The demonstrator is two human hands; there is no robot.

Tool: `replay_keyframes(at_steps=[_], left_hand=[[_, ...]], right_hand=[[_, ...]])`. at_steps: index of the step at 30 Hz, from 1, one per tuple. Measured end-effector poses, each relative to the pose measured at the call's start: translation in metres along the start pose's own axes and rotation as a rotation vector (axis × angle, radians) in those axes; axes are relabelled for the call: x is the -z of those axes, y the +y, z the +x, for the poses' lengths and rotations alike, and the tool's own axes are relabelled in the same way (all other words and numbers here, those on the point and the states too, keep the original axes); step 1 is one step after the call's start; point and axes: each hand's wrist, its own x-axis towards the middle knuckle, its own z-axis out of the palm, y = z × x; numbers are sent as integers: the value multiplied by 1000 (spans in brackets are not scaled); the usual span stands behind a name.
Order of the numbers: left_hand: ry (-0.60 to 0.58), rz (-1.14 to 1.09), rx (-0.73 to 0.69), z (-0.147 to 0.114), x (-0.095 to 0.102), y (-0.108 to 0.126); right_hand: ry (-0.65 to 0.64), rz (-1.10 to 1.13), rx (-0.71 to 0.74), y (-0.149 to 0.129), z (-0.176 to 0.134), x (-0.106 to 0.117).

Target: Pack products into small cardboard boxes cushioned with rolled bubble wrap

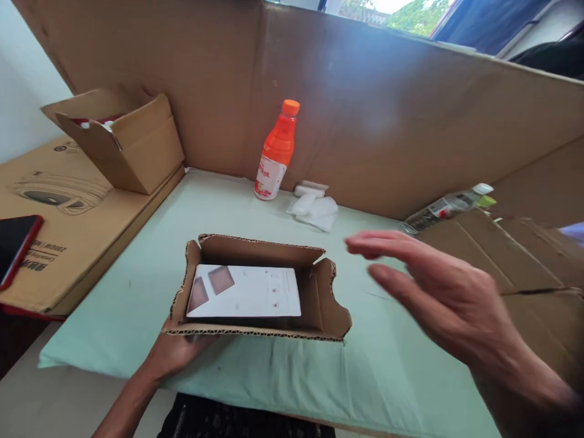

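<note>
An open-topped cardboard box (319, 298) stands in the lower middle of the view, its short flaps raised. Inside it lies a smaller white box (250, 292) with brown squares printed at its left end. My left hand (176, 353) grips the cardboard box low on its near left side, its fingers mostly hidden by the wall. To the right of the box, my right hand (442, 292) hovers with thumb and fingers apart, slightly blurred and holding nothing.
A red-orange bottle (276, 152) and a white plastic-wrapped item (314, 207) stand behind the box. At left, another open carton (146, 146) and a phone (18, 246) rest on a large flat box (82, 225). A clear bottle (447, 210) leans by cardboard (515, 255) at right.
</note>
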Motion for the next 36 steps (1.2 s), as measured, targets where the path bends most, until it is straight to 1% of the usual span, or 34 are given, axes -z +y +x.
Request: replay_keyframes(at_steps=[1,2,3,4,5,7,9,10,12,14,16,18,20,22,25,26,28,30,31,32,33,34,36], left_hand=[[6,3,3,-2,4,1],[8,10,5,-5,7,3],[7,14,5,-7,10,4],[1,13,7,-10,13,5],[-7,10,13,-12,14,5],[-6,-8,32,-14,12,4],[29,-51,64,-9,6,3],[48,-71,86,-3,2,3],[76,-97,137,19,-10,6],[91,-125,168,52,-25,13],[102,-186,161,87,-40,22],[115,-236,129,115,-53,29],[134,-251,120,129,-62,30],[147,-247,130,130,-68,26],[167,-246,156,123,-73,19],[175,-248,171,120,-74,18],[187,-263,216,118,-75,17],[191,-284,257,118,-76,17],[196,-295,266,118,-76,17],[202,-307,268,118,-77,17],[207,-322,264,118,-77,16],[209,-335,254,117,-77,15],[204,-353,230,117,-77,13]], right_hand=[[89,13,-119,11,-19,1],[111,48,-222,22,-38,-3],[49,106,-299,31,-57,-14],[-58,172,-357,38,-74,-29],[-144,227,-377,42,-89,-47],[-233,322,-356,43,-108,-86],[-237,379,-303,38,-111,-116],[-220,390,-291,37,-106,-125],[-164,380,-328,42,-90,-136],[-123,365,-404,57,-68,-139],[-84,370,-444,80,-47,-139],[-81,402,-416,106,-30,-135],[-132,410,-346,131,-17,-124],[-152,329,-303,153,-1,-110],[-55,10,-266,181,41,-93],[-37,-107,-236,189,61,-92],[-58,-272,-159,200,102,-97],[-113,-314,-89,208,136,-106],[-118,-306,-60,211,147,-109],[-92,-293,-33,213,150,-110],[-31,-280,-10,215,146,-108],[55,-266,5,216,135,-105],[230,-220,3,216,92,-94]])
